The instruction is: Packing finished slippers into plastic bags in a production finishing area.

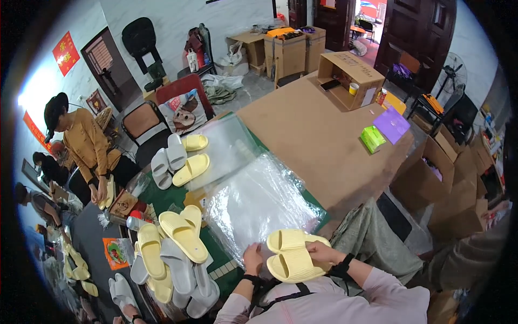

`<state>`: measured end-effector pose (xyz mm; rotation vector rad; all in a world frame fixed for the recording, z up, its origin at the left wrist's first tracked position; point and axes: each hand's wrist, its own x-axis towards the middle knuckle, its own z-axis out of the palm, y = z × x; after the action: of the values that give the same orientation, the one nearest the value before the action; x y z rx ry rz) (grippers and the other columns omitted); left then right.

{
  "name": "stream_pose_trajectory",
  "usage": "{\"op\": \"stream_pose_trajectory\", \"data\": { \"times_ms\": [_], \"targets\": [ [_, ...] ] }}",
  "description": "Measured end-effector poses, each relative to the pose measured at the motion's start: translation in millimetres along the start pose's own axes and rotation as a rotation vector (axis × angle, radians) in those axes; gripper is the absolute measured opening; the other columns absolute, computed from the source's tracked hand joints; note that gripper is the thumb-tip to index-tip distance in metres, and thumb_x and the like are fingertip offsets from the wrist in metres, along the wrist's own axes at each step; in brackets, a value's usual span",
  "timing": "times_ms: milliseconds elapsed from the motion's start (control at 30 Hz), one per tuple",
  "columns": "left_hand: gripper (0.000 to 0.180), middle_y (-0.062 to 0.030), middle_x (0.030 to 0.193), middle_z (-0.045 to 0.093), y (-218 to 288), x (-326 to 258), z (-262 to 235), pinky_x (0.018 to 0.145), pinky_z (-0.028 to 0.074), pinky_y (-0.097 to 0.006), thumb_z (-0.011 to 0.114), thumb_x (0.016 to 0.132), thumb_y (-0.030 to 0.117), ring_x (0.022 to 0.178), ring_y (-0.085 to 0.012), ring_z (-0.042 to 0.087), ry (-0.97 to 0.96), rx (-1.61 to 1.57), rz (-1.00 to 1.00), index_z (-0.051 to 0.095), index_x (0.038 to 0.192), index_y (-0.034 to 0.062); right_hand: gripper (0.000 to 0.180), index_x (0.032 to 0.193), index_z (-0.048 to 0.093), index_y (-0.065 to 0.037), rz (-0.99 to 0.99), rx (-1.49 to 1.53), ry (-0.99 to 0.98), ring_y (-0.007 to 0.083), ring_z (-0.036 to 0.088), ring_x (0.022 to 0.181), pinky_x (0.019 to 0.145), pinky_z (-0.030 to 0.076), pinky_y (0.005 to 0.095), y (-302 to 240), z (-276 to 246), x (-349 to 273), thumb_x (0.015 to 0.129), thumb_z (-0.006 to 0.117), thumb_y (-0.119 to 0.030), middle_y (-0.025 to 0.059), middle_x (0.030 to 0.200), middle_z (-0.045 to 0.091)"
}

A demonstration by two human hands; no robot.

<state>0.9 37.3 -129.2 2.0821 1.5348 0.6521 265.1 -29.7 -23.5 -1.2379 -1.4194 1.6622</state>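
Note:
My right hand [322, 252] grips a pair of pale yellow slippers [290, 265] with ribbed straps, held together just in front of my body. At the near edge of a stack of clear plastic bags [243, 208], my left hand [252, 259] has its fingers curled against the plastic; the fingertips are partly hidden. To the left of that hand lies a heap of yellow slippers [182, 235] and grey slippers [178, 267]. Further back on the green mat [218, 264] are more yellow slippers [192, 169] and a grey pair [161, 168].
Brown board covers the table [302, 129], with an open carton [350, 81], a green packet [372, 139] and a purple packet [392, 125] on it. At the left, a person in mustard [89, 140] handles a yellow slipper. Cartons [423, 173] stand on the right.

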Motion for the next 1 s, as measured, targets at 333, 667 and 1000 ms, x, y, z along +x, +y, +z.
{"op": "stream_pose_trajectory", "data": {
  "times_ms": [333, 667, 1000],
  "targets": [
    [0.033, -0.0142, 0.119, 0.056, 9, 5, -1, 0.097, 0.033, -0.045, 0.056, 0.084, 0.02, 0.112, -0.0342, 0.049, 0.232, -0.085, -0.032, 0.058, 0.114, 0.009, 0.021, 0.087, 0.064, 0.001, -0.05, -0.368, 0.153, 0.0241, 0.06, 0.074, 0.07, 0.046, 0.0328, 41, 12, 52, 0.082, 0.051, -0.015, 0.0157, 0.084, 0.064],
    [0.036, -0.0079, 0.135, 0.043, 89, 3, -36, 0.106, 0.023, -0.049, 0.053, 0.082, 0.005, 0.127, -0.0389, 0.032, 0.048, -0.123, 0.244, 0.061, 0.115, 0.0187, 0.019, 0.074, 0.057, -0.001, -0.25, -0.846, 0.488, 0.0356, 0.051, 0.086, 0.073, 0.038, 0.0488, 12, 26, 70, 0.075, 0.056, -0.02, 0.0174, 0.088, 0.055],
    [0.024, -0.0125, 0.128, 0.05, 129, -14, -72, 0.099, 0.036, -0.035, 0.054, 0.087, 0.005, 0.117, -0.0265, 0.049, -0.551, -0.73, 0.283, 0.063, 0.109, 0.0081, 0.039, 0.107, 0.055, -0.005, -0.403, -1.065, 0.337, 0.0373, 0.041, 0.111, 0.083, 0.034, 0.0524, 34, 19, 127, 0.075, 0.056, -0.025, 0.018, 0.114, 0.049]
  ]
}}
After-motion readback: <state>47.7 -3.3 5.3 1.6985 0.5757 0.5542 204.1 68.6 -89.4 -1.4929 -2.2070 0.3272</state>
